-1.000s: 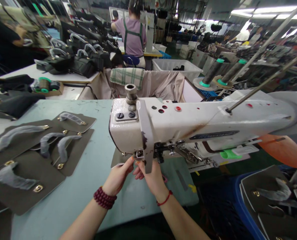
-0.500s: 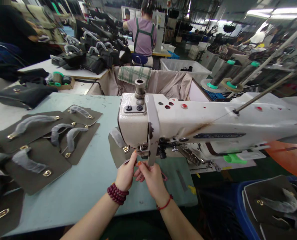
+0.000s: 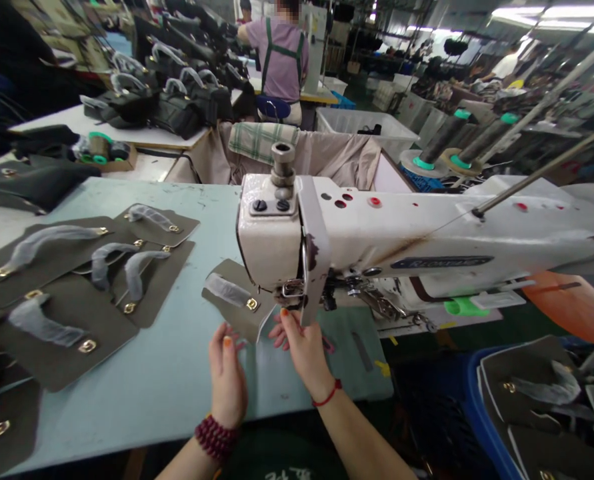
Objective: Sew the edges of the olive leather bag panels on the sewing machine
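Note:
The white sewing machine (image 3: 277,233) stands in front of me. Beneath and left of its head lies a dark grey-brown bag panel (image 3: 237,280) with a plastic-wrapped handle (image 3: 228,291) and a gold buckle (image 3: 251,305). My left hand (image 3: 229,377) is raised by the panel's near edge, fingers apart and holding nothing I can see. Just under the needle area, my right hand (image 3: 304,353) has its fingers curled with the thumb over them, near the panel's right corner; whatever they hold is hidden. A pink loop (image 3: 329,344) shows behind that hand; I cannot tell whether the hand holds it.
Several similar panels (image 3: 71,333) with wrapped handles cover the left of the pale green table (image 3: 161,387). A blue bin (image 3: 481,407) at right holds more panels. Thread cones (image 3: 444,140) stand behind the machine. Black bags (image 3: 177,113) and a seated person (image 3: 281,60) are farther back.
My left hand has moved away from the right hand and the needle area, left and toward me, and opened. More of the panel shows left of the machine head. My right hand stays about where it was.

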Tool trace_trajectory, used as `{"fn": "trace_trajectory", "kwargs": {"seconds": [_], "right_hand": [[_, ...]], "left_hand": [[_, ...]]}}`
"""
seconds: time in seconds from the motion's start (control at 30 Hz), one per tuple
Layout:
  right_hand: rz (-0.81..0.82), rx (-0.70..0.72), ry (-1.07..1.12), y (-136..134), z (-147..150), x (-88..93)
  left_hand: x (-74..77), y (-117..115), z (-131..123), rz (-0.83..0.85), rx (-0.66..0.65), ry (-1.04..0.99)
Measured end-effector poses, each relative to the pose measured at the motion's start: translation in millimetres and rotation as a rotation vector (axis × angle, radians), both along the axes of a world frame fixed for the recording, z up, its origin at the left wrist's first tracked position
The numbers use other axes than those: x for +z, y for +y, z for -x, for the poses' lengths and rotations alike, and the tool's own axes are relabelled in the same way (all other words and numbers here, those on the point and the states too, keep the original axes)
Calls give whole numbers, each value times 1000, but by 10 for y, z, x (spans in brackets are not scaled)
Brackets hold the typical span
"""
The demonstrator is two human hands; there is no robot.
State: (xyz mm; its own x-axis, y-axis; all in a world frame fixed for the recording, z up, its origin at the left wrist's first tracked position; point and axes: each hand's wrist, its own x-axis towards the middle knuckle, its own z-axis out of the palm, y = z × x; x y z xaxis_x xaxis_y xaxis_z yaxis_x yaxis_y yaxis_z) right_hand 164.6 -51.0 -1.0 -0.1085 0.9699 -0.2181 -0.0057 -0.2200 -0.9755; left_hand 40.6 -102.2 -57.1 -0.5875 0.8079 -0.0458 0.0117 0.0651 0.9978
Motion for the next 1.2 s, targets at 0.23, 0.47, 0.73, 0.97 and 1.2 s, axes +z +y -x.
{"fn": "trace_trajectory", "kwargs": {"seconds": [0.23,0.47,0.73,0.97,1.2], "right_hand": [[19,7,-5,-6,181,-20],[29,11,-1,-155,143,-95],[47,57,35,-87,35,-145],[46,34,55,-125,-171,-33],[-169,-140,-177,-196,-1186,431]], "left_hand": [[117,721,1028,-270,-783,857],[364,1277,961,-406,-1115,1084],[664,1223,926,-402,-1169,1240],[760,1125,902,-304,-1174,1325],[824,1107,838,-298,-1163,1344]]}}
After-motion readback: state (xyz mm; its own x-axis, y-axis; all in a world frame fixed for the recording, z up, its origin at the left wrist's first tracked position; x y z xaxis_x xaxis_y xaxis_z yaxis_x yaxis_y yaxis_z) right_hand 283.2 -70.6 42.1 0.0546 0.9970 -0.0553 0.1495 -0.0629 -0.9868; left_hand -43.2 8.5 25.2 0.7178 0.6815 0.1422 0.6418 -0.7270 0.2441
